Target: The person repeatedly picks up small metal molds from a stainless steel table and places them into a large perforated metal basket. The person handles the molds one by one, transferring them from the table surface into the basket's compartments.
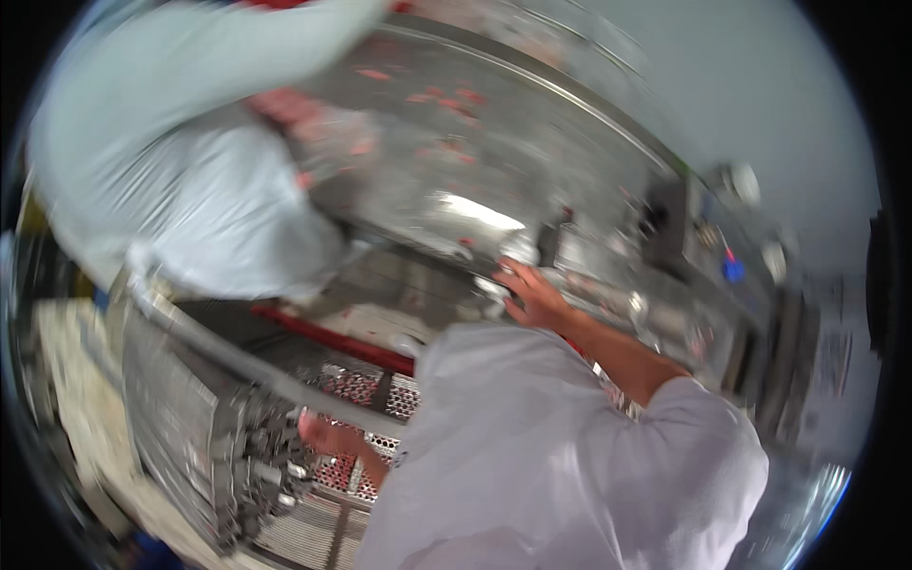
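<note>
My right hand (537, 296) is at the near edge of a steel table (532, 123), its fingers apart and nothing visible in its grasp. Just beyond its fingertips lies a small crumpled white thing (518, 247), and I cannot tell whether they touch. Low on the left, my left hand (331, 435) is smeared by motion beside a grey rail (256, 370). Close to it are a cluster of metal parts (261, 465) and a perforated metal tray or step (347, 385). How its fingers are held does not show.
A co-worker in white (237, 199) leans over the table at upper left. Red scraps (456, 103) and a clear bag with red pieces (332, 133) lie on the steel. A dark box-shaped thing (665, 223) stands at the right end, near a blue object (731, 268).
</note>
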